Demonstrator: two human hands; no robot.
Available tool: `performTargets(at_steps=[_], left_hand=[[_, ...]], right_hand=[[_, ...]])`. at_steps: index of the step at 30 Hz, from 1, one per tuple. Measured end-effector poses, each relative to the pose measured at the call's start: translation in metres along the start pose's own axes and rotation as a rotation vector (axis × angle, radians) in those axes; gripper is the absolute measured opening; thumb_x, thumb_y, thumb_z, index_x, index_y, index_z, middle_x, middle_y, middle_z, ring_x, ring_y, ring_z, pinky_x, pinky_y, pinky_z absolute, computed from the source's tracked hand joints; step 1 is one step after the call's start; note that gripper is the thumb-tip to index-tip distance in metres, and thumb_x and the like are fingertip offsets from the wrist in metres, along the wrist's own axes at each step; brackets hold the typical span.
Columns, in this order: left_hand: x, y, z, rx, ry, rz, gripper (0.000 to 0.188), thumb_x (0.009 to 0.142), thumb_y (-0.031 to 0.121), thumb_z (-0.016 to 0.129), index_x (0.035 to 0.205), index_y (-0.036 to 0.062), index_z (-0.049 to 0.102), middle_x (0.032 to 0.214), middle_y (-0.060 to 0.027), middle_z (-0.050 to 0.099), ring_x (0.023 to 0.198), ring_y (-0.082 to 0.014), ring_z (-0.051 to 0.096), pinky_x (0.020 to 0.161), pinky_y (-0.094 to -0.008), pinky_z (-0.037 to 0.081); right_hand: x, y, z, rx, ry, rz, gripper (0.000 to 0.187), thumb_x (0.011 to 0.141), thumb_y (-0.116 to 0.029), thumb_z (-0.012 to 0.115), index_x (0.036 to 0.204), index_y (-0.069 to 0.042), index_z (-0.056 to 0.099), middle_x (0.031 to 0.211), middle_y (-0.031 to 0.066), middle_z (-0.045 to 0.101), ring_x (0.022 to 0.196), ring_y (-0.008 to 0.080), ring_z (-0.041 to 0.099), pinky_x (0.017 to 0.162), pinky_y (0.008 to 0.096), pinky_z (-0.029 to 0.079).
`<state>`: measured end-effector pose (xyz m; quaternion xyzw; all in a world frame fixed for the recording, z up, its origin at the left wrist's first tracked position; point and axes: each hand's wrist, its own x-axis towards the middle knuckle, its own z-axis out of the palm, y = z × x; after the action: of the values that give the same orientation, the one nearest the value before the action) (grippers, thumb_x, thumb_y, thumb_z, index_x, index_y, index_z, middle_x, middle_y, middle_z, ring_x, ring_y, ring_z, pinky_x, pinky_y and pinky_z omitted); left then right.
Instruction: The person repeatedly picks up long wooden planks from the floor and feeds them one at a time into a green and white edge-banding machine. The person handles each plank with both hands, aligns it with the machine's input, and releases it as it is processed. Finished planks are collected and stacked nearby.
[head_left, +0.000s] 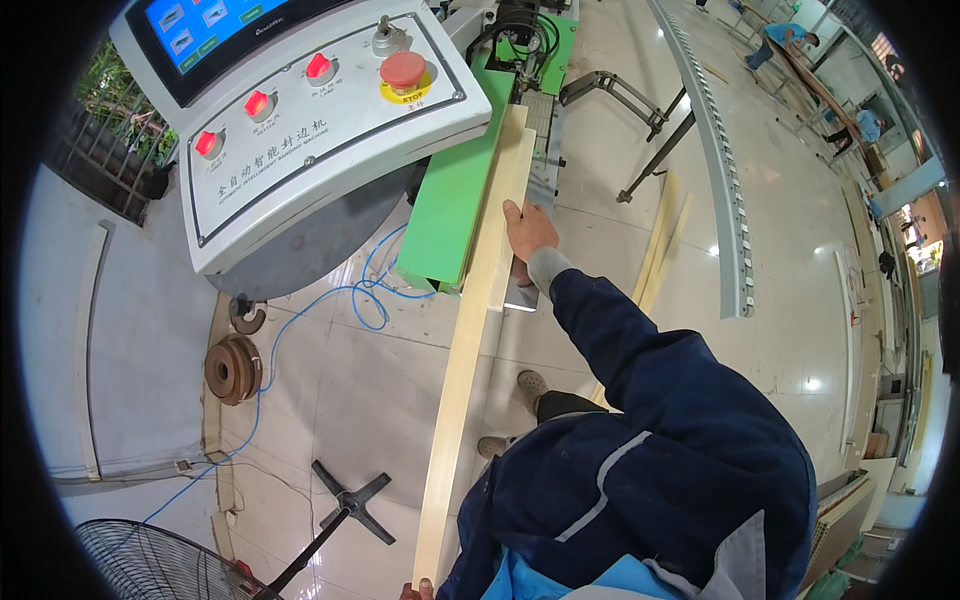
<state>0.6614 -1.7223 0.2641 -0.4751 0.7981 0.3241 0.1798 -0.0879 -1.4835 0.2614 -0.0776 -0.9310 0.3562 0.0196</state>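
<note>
2 pale strips point(457, 400): R edge @ half-curled R grip point(531, 232), near end @ L grip point(418, 590), holds unclear

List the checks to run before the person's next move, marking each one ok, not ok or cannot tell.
1. Right hand at the shorter board: ok, its fingers are at the board's edge.
2. Left hand with a secure grip: cannot tell, the lower edge of the picture cuts it off beside the long board.
3. Near ends of the two boards level: not ok, the long board reaches much closer to the person.
4. Red mushroom button uncovered: ok, nothing lies over it.
5. Green machine running or stopped: cannot tell from a still.
</note>
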Motion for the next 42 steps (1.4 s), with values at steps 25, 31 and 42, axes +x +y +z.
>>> performTargets(at_steps=[25, 31, 42], left_hand=[[0.093, 0.246, 0.041, -0.189, 0.055, 0.104, 0.071, 0.083, 0.067, 0.063, 0.076, -0.0031, 0.061, 0.055, -0.0074, 0.053, 0.055, -0.0158, 0.050, 0.055, -0.0323, 0.041], [0.114, 0.285, 0.053, -0.142, 0.037, 0.145, 0.080, 0.081, 0.076, 0.056, 0.079, -0.0038, 0.061, 0.062, -0.0115, 0.058, 0.060, -0.0210, 0.055, 0.061, -0.0348, 0.044], [0.152, 0.355, 0.067, -0.042, -0.001, 0.162, 0.083, 0.082, 0.079, 0.049, 0.083, -0.0028, 0.065, 0.073, -0.0202, 0.066, 0.075, -0.0327, 0.066, 0.071, -0.0426, 0.049]], right_hand=[[-0.008, -0.014, -0.019, -0.035, -0.078, 0.018, 0.059, 0.099, -0.049, 0.037, 0.124, 0.001, 0.055, 0.127, 0.0225, 0.055, 0.112, 0.0412, 0.058, 0.095, 0.0475, 0.046], [-0.004, -0.010, -0.015, -0.049, -0.075, 0.006, 0.060, 0.099, -0.049, 0.037, 0.125, 0.001, 0.055, 0.127, 0.0225, 0.055, 0.111, 0.0409, 0.058, 0.095, 0.0473, 0.047], [-0.018, -0.011, -0.018, 0.005, -0.096, 0.040, 0.058, 0.098, -0.050, 0.039, 0.123, -0.001, 0.057, 0.125, 0.0235, 0.056, 0.112, 0.0417, 0.057, 0.095, 0.0485, 0.046]])
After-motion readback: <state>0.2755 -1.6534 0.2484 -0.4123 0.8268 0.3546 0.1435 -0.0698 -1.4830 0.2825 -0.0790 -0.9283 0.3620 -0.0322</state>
